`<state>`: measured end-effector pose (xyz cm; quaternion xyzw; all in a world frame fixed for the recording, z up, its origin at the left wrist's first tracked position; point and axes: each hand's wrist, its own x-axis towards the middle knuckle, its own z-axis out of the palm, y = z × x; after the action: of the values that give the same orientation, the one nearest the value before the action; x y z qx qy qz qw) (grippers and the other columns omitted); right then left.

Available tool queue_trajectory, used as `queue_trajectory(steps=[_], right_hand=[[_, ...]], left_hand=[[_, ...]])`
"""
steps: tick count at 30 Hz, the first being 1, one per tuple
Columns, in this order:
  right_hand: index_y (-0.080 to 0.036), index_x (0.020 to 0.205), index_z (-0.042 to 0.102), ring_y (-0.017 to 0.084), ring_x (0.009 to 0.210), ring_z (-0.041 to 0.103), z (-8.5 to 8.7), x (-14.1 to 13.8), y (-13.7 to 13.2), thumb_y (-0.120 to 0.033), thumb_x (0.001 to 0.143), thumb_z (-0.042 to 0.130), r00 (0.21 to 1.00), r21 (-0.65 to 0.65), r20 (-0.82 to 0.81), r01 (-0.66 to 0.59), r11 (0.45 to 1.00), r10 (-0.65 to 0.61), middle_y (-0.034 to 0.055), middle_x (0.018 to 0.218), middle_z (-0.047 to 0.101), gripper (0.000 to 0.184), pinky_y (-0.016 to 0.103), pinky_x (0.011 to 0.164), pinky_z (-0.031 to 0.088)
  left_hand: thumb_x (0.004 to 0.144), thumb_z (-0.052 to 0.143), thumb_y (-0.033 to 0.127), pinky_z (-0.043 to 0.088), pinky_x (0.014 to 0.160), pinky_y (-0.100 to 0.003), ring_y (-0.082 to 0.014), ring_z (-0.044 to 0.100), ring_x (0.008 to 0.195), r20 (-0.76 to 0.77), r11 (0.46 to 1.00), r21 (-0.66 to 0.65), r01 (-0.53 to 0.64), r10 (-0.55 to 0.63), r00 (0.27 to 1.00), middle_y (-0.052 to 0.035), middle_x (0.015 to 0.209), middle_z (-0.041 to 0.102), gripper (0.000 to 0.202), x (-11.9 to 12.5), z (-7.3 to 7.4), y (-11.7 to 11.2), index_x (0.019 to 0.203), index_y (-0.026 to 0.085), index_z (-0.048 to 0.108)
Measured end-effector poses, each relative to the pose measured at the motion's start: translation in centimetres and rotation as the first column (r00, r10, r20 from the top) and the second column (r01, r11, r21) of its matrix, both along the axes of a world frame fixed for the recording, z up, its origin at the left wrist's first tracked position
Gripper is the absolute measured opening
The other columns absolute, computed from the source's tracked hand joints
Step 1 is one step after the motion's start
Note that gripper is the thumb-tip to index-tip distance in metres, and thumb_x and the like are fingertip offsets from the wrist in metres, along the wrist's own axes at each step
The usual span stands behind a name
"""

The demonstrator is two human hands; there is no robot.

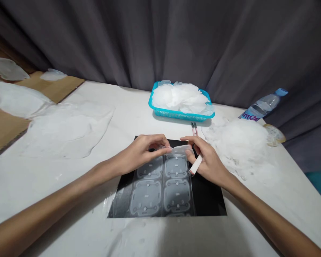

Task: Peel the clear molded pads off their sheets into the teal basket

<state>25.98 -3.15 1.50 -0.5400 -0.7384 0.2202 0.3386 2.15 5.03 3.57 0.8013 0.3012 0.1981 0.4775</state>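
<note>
1. By the left hand [141, 148], the near edge of a small translucent piece [182, 147] is pinched between thumb and fingertips.
2. By the right hand [210, 162], a white strip [196, 164] is held against the palm; the index finger is extended, the thumb is set at the translucent piece's right end. Whether it is firmly pinched there cannot be told.
3. The translucent piece is located between both hands, over the top part of a clear sheet [146, 189] marked with rounded panels.
4. The clear sheet is laid on a black mat [210, 205], which is placed on a white table [77, 228].
5. Beyond the mat, red-and-black snips [194, 129] are seen near a blue basket [182, 115], heaped with white pieces [176, 98].
6. At right, a scrap pile [243, 142] is flanked by a bottle [262, 107] and a tape roll [275, 135].
7. At left, a plastic bag [66, 132] is laid beside cardboard [66, 87].
</note>
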Motion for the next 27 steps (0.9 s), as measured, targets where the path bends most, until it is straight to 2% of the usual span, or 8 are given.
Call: queue_trajectory(steps=[4,8,15,22,27], right_hand=[[-0.027,0.135,0.06,0.023,0.096,0.06,0.0,0.0,0.0,-0.031,0.103,0.058,0.991,0.051,0.121,-0.064,0.997,0.057,0.0054,0.102,0.063,0.033,0.037,0.086,0.049],[-0.024,0.122,0.068,0.022,0.094,0.059,0.1,-0.3,-0.1,-0.03,0.104,0.056,0.978,0.127,0.195,-0.094,0.987,0.067,0.0059,0.097,0.063,0.022,0.038,0.085,0.048],[-0.021,0.114,0.068,0.022,0.091,0.061,-0.1,-0.9,-0.3,-0.029,0.107,0.051,0.973,0.207,0.216,-0.129,0.97,0.083,0.0076,0.097,0.067,0.02,0.038,0.084,0.05],[-0.02,0.112,0.066,0.022,0.091,0.061,-0.1,-0.9,-0.4,-0.026,0.107,0.049,0.966,0.206,0.241,-0.143,0.968,0.091,0.0081,0.097,0.068,0.019,0.038,0.082,0.05],[-0.022,0.104,0.067,0.022,0.088,0.061,0.1,-0.6,-0.1,-0.024,0.106,0.051,0.985,0.227,0.171,-0.058,0.972,0.019,0.0064,0.092,0.068,0.016,0.038,0.082,0.049]], left_hand=[[0.102,0.059,0.04,0.047,0.072,-0.026,-0.0134,0.061,0.075,0.002,1.0,-0.018,0.017,-0.017,1.0,-0.0005,0.087,0.069,0.026,0.2,-0.1,-0.2,0.094,0.018,0.068],[0.104,0.056,0.042,0.046,0.071,-0.026,-0.0141,0.06,0.077,0.0,0.999,0.015,0.03,-0.03,1.0,-0.0008,0.089,0.068,0.026,0.5,-0.2,-0.5,0.097,0.019,0.067],[0.103,0.056,0.045,0.044,0.068,-0.026,-0.0137,0.057,0.072,-0.02,0.999,0.039,0.01,-0.009,1.0,0.0002,0.085,0.065,0.031,0.6,-0.2,-0.8,0.091,0.019,0.066],[0.103,0.056,0.043,0.043,0.07,-0.026,-0.014,0.056,0.074,-0.014,0.998,0.063,-0.005,0.005,1.0,0.0003,0.085,0.063,0.028,0.5,-0.4,-0.7,0.091,0.018,0.065],[0.105,0.052,0.043,0.046,0.075,-0.028,-0.0161,0.058,0.078,-0.027,0.994,0.102,0.04,-0.037,0.999,-0.0007,0.086,0.063,0.03,0.7,-0.2,-0.7,0.092,0.019,0.064]])
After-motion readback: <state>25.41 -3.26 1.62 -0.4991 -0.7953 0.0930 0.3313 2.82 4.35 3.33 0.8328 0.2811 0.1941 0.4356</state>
